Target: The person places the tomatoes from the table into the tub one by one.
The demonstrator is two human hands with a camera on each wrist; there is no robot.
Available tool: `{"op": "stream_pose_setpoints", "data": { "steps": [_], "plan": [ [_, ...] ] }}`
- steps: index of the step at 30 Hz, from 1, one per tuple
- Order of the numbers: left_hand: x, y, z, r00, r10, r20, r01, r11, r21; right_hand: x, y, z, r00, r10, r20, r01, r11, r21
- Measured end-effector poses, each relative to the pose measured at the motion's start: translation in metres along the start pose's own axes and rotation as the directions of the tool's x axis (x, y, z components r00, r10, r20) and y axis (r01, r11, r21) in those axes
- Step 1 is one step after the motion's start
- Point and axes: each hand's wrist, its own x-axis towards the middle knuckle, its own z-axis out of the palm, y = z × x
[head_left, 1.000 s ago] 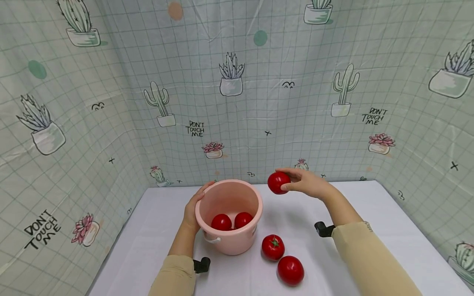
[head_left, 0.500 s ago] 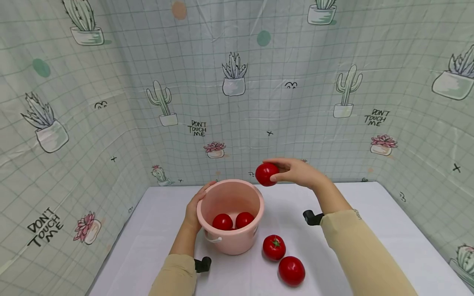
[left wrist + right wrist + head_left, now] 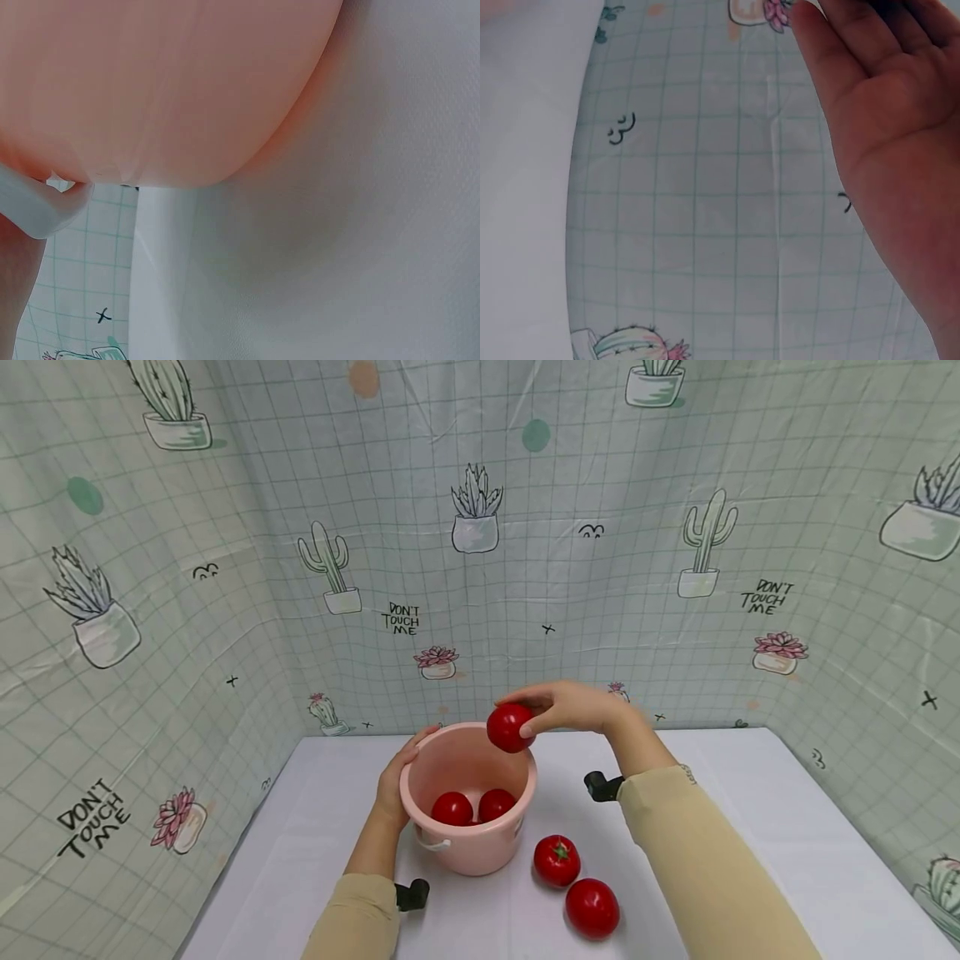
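A pink bucket (image 3: 476,852) with a white handle stands on the white table. My left hand (image 3: 393,785) holds its left side, fingers around the wall near the rim. Inside it lie a tomato (image 3: 452,808) at the left and another tomato (image 3: 496,805) at the right; a bit of red shows between them. My right hand (image 3: 573,708) grips a red tomato (image 3: 507,727) over the bucket's right rim, thumb in front and fingers behind. In the right wrist view the palm (image 3: 907,135) shows, but the held tomato does not.
Right of the bucket, a tomato with a green stem (image 3: 557,861) sits on the white table (image 3: 720,827). Another tomato (image 3: 592,909) lies just in front of it. A cactus-print cloth (image 3: 540,593) encloses the table at the back and sides.
My right hand has carried its tomato leftward, from beside the bucket to over its right rim. The left hand, the bucket and the other tomatoes stay in place.
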Motion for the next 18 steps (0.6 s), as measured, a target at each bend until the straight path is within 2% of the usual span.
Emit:
{"op": "stream_pose_setpoints", "data": {
  "steps": [6,14,18],
  "plan": [
    [0.002,-0.002,-0.001,1.000,-0.005,-0.011,0.005,1.000,0.006,0.016,-0.013,0.008,0.995,-0.006,0.099,0.011,0.999,-0.051],
    [0.001,0.002,0.001,1.000,-0.016,-0.010,0.016,1.000,-0.017,0.040,-0.031,0.027,0.971,0.000,0.237,0.023,0.995,-0.095],
    [-0.001,0.003,0.001,1.000,-0.018,0.025,0.018,1.000,-0.008,0.052,-0.041,0.039,0.958,0.030,0.286,0.016,0.987,-0.158]
  ]
}}
